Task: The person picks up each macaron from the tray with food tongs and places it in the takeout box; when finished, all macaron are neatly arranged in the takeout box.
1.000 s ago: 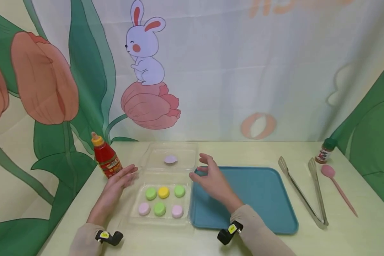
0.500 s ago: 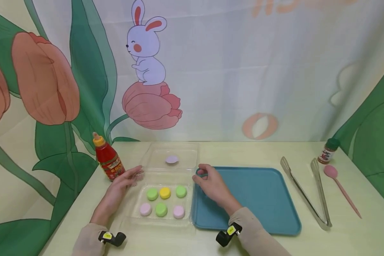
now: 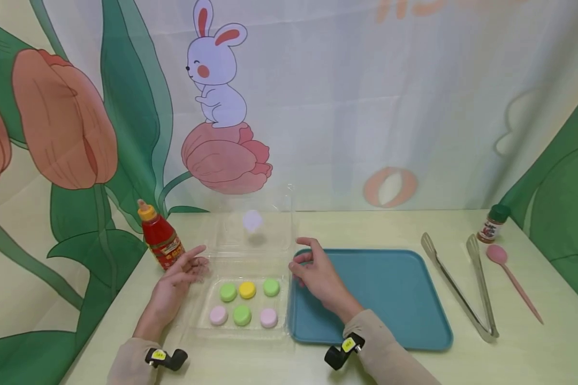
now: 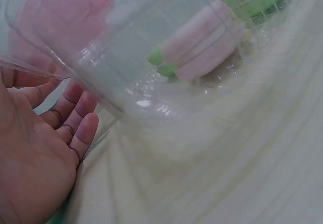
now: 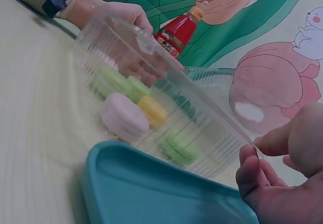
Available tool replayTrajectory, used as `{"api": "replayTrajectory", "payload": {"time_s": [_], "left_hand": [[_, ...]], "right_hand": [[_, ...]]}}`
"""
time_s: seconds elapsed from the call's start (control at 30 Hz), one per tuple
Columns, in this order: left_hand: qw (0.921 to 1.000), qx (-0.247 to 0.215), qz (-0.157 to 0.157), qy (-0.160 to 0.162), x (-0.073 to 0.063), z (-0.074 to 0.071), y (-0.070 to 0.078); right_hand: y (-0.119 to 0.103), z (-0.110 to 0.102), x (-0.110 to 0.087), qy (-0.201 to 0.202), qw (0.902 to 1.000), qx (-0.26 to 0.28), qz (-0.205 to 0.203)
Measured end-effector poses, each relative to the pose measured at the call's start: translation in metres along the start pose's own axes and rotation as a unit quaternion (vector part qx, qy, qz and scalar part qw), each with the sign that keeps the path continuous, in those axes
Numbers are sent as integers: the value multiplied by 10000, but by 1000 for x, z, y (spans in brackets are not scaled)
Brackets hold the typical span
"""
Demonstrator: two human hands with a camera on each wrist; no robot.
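A clear plastic box (image 3: 243,336) with a hinged lid (image 3: 274,206) lies in front of me, holding several macarons: green (image 3: 242,315), yellow (image 3: 247,290) and pink (image 3: 268,317). The lid stands tilted up at the back, bearing a pale lilac oval sticker (image 3: 252,220). At the box's right back corner my right hand (image 3: 320,278) pinches the clear rim between thumb and fingers, seen best in the right wrist view. My left hand (image 3: 170,291) is at the left side, its loosely bent fingers (image 4: 83,133) touching the plastic edge near the hinge.
Right of the box lies a blue tray (image 3: 390,299), under my right forearm. Metal tongs (image 3: 455,289), a pink spoon (image 3: 497,254) and a green-capped jar (image 3: 492,224) sit farther right. A red sauce bottle (image 3: 161,238) stands behind my left hand.
The lid has swung up from lying flat at the back to a tilted position. My right hand moved in onto the box corner, and my left hand shifted slightly along the left edge.
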State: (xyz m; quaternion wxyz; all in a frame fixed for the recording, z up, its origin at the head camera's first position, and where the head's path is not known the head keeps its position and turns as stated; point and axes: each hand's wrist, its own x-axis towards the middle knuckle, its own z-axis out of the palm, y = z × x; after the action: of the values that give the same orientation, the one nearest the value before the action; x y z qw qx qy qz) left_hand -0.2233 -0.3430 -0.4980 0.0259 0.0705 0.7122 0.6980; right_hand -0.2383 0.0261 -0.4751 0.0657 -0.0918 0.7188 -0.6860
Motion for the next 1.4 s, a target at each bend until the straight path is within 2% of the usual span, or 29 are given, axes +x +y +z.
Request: {"api": "replayTrajectory", "payload": {"time_s": [0.33, 0.47, 0.57, 0.67, 0.8, 1.03, 1.23, 1.4], "left_hand": [[9998, 12, 190, 12, -2, -2, 0], [9999, -38, 93, 93, -2, -2, 1], [9997, -101, -110, 178, -4, -1, 2], [9993, -139, -234, 249, -5, 0, 3], [9991, 133, -261, 312, -2, 0, 4], [9971, 490, -336, 479, 2, 0, 3], [9949, 764, -412, 513, -1, 0, 2], [9941, 820, -465, 542, -3, 0, 3]], "right_hand": [[-2, -2, 0, -17, 9978, 657, -111], [-2, -4, 1, 4, 9947, 1029, 21], [-2, -4, 1, 17, 9936, 1124, 56], [-3, -4, 1, 77, 9964, 845, 19], [-5, -3, -2, 158, 9994, 278, -116], [-7, -1, -7, 167, 9989, -364, -237], [-16, -3, -24, -3, 9881, -1462, -478], [-31, -4, -54, -356, 9793, -1888, -638]]}}
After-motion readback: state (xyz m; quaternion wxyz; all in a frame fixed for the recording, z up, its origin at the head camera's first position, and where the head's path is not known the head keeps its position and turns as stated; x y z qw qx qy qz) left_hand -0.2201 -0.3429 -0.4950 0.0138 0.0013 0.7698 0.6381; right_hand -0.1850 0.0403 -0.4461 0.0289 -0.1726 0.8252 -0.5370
